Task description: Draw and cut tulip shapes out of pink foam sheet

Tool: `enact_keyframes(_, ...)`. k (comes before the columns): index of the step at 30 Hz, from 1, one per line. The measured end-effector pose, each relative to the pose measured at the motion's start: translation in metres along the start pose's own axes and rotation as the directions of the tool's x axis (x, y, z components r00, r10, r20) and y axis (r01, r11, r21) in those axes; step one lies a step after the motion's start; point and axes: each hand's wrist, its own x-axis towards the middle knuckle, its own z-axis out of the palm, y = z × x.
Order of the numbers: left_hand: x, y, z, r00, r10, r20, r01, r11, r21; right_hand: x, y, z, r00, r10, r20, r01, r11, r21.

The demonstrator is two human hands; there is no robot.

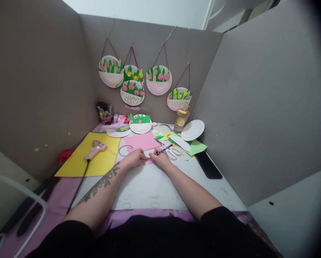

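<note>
My right hand (161, 158) is closed around a dark blue pencil (164, 149), its tip down at a small pink paper piece (149, 162) on the white mat. On the same piece, from the left, my left hand (135, 158) presses with its fingers together. Just beyond both hands lies a larger pink sheet (141, 141). Scissors with pale handles (173, 152) rest right of my right hand. A thin ring (125, 150) lies beside my left hand.
A pink glue gun (96, 150) lies on yellow sheets (77, 163) at the left. A black phone (208, 165) is at the right. Farther back stand a flower-filled paper plate (140, 128), a cup (180, 122) and a pen holder (106, 116). Decorated plates (159, 87) hang on the grey panel.
</note>
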Motion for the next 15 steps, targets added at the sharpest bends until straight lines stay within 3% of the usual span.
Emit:
enact_keyframes(10,0.0003,0.0003,-0.0025,1.000,0.006,0.021,-0.006,1.000,0.004,-0.0013,-0.0015,-0.0016,0.997,-0.021,0.069,0.016,0.997,0.072)
enact_keyframes(15,-0.0003,0.0018,-0.0033,1.000,-0.001,0.022,0.001,1.000,-0.011,-0.0010,-0.0022,-0.0018,0.999,-0.009,0.048,0.007,0.998,0.056)
